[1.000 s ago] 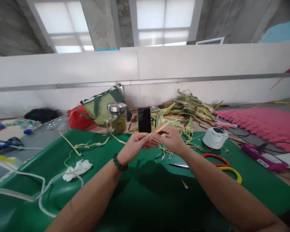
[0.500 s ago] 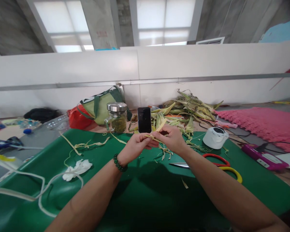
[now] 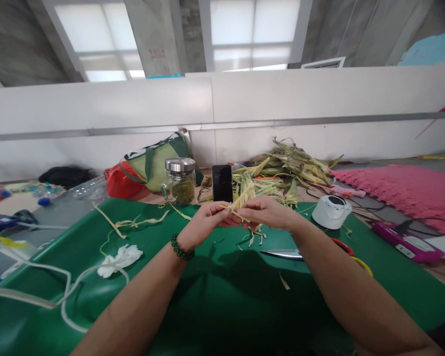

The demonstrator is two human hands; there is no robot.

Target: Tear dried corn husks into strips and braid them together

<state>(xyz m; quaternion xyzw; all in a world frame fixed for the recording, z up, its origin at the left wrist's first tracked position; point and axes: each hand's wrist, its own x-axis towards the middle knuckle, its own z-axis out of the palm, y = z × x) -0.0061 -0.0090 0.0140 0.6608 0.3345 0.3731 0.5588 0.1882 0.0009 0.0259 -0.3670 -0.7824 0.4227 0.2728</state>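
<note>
Pale yellow corn husk strips cross each other between my two hands above the green mat. My left hand, with a green bead bracelet at the wrist, pinches the crossing from the left. On the other side, my right hand has its thumb and fingers closed on the strips. Just behind my fingers a dark-screened phone stands upright, its lower edge partly hidden. Scissors lie below my right hand, and my forearm covers part of their red and yellow handles.
A heap of corn husks lies at the back against the wall. A lidded glass jar stands left of the phone. On the green mat are a crumpled white tissue, a white cord and a white container.
My right hand has shifted slightly right and turned flatter, its fingers lower on the strips. The upward-pointing strip leans differently. My left hand keeps its pinch.
</note>
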